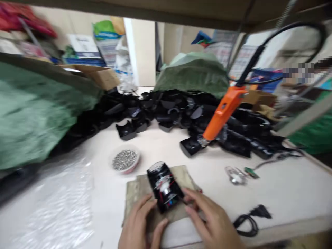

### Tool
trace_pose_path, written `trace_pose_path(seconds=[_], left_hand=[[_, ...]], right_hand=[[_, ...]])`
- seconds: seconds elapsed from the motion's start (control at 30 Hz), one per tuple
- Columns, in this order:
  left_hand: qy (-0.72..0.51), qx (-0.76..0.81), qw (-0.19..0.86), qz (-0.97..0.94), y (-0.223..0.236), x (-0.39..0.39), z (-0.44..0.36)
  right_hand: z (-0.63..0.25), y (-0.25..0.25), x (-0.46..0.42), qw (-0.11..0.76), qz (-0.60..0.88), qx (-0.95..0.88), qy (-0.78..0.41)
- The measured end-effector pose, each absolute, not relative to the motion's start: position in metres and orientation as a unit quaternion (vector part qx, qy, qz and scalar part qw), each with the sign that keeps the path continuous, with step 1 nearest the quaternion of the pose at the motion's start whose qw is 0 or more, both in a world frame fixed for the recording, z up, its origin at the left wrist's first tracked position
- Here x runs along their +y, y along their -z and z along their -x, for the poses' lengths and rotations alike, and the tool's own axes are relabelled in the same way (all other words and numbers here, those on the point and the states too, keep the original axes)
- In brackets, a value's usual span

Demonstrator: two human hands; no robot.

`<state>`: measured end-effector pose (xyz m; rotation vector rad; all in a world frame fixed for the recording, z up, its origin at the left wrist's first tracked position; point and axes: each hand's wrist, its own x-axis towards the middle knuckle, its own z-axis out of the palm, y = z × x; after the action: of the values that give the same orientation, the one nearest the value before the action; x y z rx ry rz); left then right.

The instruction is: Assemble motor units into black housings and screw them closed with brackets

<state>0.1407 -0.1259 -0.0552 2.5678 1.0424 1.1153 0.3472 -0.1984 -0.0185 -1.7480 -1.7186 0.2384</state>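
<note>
At nine o'clock from the work spot lies a clear bubble plastic sheet (53, 204), and at ten o'clock is a small round dish of metal bits (125, 160). The left hand (137, 224) is at seven o'clock, its fingers a little spread and resting against the lower side of a black plastic housing (164, 186). This housing lies on a beige burlap pad (137, 197), in the middle of the lower table, and it has red and white wires inside. I think it is light and stiff, but its glossy shell may slip, and the wires seem fragile, so it is better to hold the outer edges. The right hand (210, 221), at four o'clock, reaches the housing edge with its fingers; I cannot tell if they pinch something. At one o'clock is an orange electric tool (223, 112).
</note>
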Motion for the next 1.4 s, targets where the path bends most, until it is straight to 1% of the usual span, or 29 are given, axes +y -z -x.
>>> trace_pose_path(seconds=[0.1,0.2,0.3,0.37,0.47,0.53,0.63,0.7,0.87,1.03,1.1,1.2,1.3,1.4], left_hand=[[-0.320,0.369,0.044,-0.872,0.047,-0.131,-0.138],[-0.320,0.348,0.025,-0.881,0.039,-0.132,-0.143],[-0.323,0.322,0.021,-0.890,0.036,-0.129,-0.149],[-0.325,0.303,-0.004,-0.896,0.038,-0.127,-0.155],[-0.329,0.277,-0.073,-0.900,0.043,-0.126,-0.166],[-0.313,0.277,-0.089,-0.904,0.044,-0.125,-0.170],[-0.288,0.269,-0.050,-0.918,0.039,-0.120,-0.166],[-0.295,0.275,-0.031,-0.915,0.033,-0.116,-0.158],[-0.332,0.329,-0.030,-0.884,0.031,-0.119,-0.148],[-0.355,0.316,0.030,-0.879,0.044,-0.122,-0.155],[-0.354,0.293,0.033,-0.887,0.049,-0.119,-0.155],[-0.361,0.277,0.032,-0.890,0.053,-0.115,-0.154],[-0.385,0.261,0.054,-0.884,0.055,-0.112,-0.155],[-0.417,0.239,0.070,-0.874,0.057,-0.111,-0.157]], right_hand=[[-0.352,0.017,-0.195,0.328,0.687,-0.637,-0.123],[-0.351,0.018,-0.191,0.318,0.681,-0.645,-0.134],[-0.348,0.015,-0.187,0.320,0.658,-0.675,-0.097],[-0.347,0.013,-0.184,0.316,0.639,-0.698,-0.068],[-0.345,0.012,-0.181,0.282,0.623,-0.728,-0.042],[-0.344,0.013,-0.180,0.254,0.621,-0.741,-0.025],[-0.345,0.013,-0.178,0.234,0.623,-0.746,-0.017],[-0.346,0.013,-0.178,0.236,0.621,-0.747,-0.037],[-0.351,0.010,-0.175,0.250,0.615,-0.742,-0.100],[-0.357,-0.011,-0.162,0.182,0.646,-0.719,-0.184],[-0.358,-0.022,-0.152,0.170,0.673,-0.701,-0.164],[-0.359,-0.033,-0.125,0.165,0.703,-0.684,-0.099],[-0.359,-0.031,-0.075,0.162,0.718,-0.673,-0.067],[-0.355,-0.020,-0.011,0.184,0.731,-0.656,-0.044]])
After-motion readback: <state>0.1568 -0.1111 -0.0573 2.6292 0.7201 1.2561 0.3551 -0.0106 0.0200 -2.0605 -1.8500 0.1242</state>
